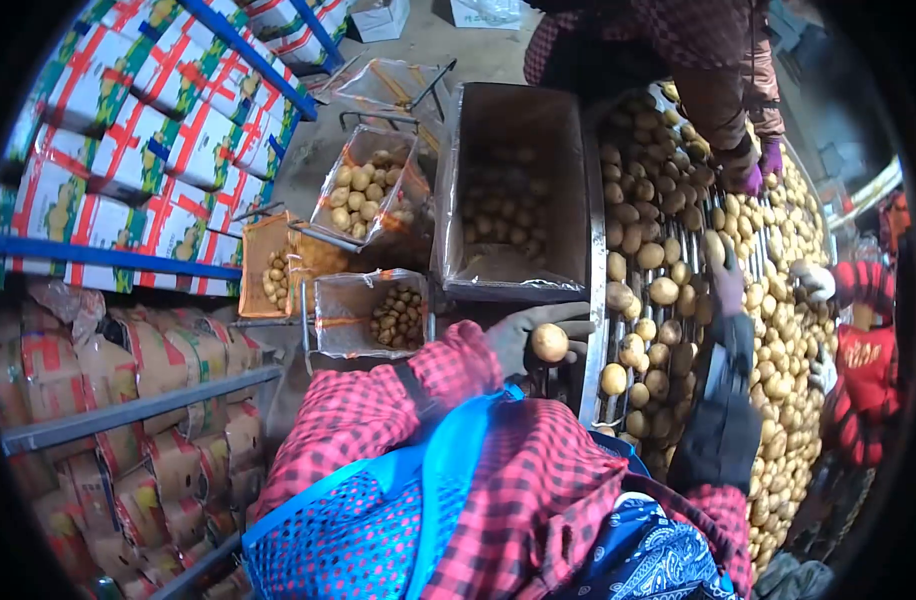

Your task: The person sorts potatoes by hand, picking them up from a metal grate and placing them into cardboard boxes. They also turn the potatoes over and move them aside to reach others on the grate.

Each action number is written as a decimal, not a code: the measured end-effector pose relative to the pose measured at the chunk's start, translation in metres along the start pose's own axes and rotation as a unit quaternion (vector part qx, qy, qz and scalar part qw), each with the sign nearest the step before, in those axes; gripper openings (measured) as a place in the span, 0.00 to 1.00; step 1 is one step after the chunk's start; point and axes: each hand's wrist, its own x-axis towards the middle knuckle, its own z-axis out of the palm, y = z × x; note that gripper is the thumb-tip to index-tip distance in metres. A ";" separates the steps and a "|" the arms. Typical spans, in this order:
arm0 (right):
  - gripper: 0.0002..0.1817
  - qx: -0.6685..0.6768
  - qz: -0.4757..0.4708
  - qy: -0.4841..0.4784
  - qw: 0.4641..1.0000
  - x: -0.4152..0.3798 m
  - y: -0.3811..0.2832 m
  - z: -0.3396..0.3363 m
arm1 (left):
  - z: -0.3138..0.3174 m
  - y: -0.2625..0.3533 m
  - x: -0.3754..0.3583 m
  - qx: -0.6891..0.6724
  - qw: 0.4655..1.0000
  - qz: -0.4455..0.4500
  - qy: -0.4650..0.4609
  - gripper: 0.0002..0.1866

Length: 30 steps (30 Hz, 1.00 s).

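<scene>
My left hand (518,338), in a grey glove, holds a round pale potato (550,343) between thumb and fingers, just in front of the large lined box (516,270). That box has potatoes lying in its bottom. My right hand (728,285), gloved with a dark sleeve cover, reaches over the roller conveyor. Its fingers close on an oblong potato (715,248); part of the grip is hidden. Around it lie many potatoes (664,291) on the metal rollers, with a dense mass of paler ones (778,350) to the right.
Left of the box stand lined bags of potatoes on metal frames, including a near bag (343,320) and a farther one (403,150). Printed cartons (128,150) and filled brown sacks (158,400) are stacked at left. A co-worker's purple-gloved hands (753,175) and another person's white glove (816,282) are over the potatoes.
</scene>
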 end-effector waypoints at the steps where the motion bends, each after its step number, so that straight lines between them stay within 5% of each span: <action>1: 0.25 0.010 0.111 -0.052 0.992 -0.029 -0.055 0.002 | 0.002 0.000 0.005 -0.004 1.000 0.007 -0.006 0.25; 4: 0.27 0.053 0.094 -0.089 0.990 -0.115 -0.153 0.050 | 0.012 -0.012 0.017 0.028 0.999 -0.007 0.043 0.24; 6: 0.30 -0.123 -0.105 -0.149 0.976 -0.158 -0.189 0.087 | 0.007 -0.017 0.028 -0.004 0.999 -0.027 0.036 0.22; 7: 0.31 -0.105 -0.094 -0.182 0.973 -0.177 -0.198 0.102 | 0.028 -0.015 0.016 0.093 0.995 0.003 0.028 0.22; 8: 0.32 -0.086 -0.083 -0.213 0.970 -0.191 -0.203 0.113 | 0.027 -0.015 0.020 0.047 0.993 -0.030 0.104 0.24; 10: 0.31 0.003 -0.060 -0.199 0.978 -0.204 -0.207 0.122 | 0.012 -0.006 0.008 0.085 0.992 -0.011 0.096 0.26; 11: 0.29 0.064 0.028 -0.188 0.980 -0.210 -0.213 0.126 | 0.009 0.002 0.000 0.103 0.991 0.005 0.085 0.26; 14: 0.28 0.145 0.139 -0.193 0.960 -0.218 -0.208 0.111 | -0.011 0.027 -0.010 -0.025 0.998 0.052 0.039 0.28; 15: 0.27 0.148 0.131 -0.178 0.964 -0.221 -0.205 0.108 | -0.013 0.034 -0.028 0.207 0.964 0.166 0.032 0.28; 19: 0.24 0.095 0.125 -0.149 0.976 -0.239 -0.194 0.086 | -0.043 0.123 -0.064 0.258 0.857 0.380 0.234 0.25; 20: 0.24 0.051 0.115 -0.143 0.982 -0.243 -0.194 0.081 | -0.017 0.161 -0.080 -0.058 0.937 0.334 0.085 0.24; 21: 0.24 0.064 0.128 -0.126 0.982 -0.248 -0.191 0.078 | 0.003 0.186 -0.087 -0.061 0.944 0.322 0.028 0.24; 23: 0.24 0.071 0.141 -0.108 0.982 -0.258 -0.186 0.076 | -0.032 0.258 -0.110 -0.029 0.860 0.465 0.209 0.30; 24: 0.25 0.056 0.141 -0.111 0.982 -0.261 -0.183 0.073 | -0.042 0.280 -0.119 -0.031 0.851 0.464 0.246 0.33; 25: 0.25 0.079 0.149 -0.099 0.981 -0.264 -0.181 0.073 | -0.050 0.277 -0.119 0.248 0.720 0.482 0.434 0.34; 27: 0.25 0.095 0.163 -0.083 0.979 -0.272 -0.171 0.072 | -0.051 0.285 -0.111 0.341 0.633 0.490 0.493 0.32; 28: 0.25 0.085 0.171 -0.071 0.979 -0.277 -0.162 0.066 | -0.039 0.279 -0.099 0.170 0.750 0.501 0.398 0.30; 29: 0.26 0.061 0.167 -0.073 0.981 -0.278 -0.162 0.058 | -0.037 0.254 -0.077 0.179 0.779 0.465 0.380 0.30; 30: 0.28 -0.010 0.135 -0.060 0.989 -0.277 -0.164 0.050 | -0.040 0.222 -0.060 0.351 0.733 0.442 0.379 0.30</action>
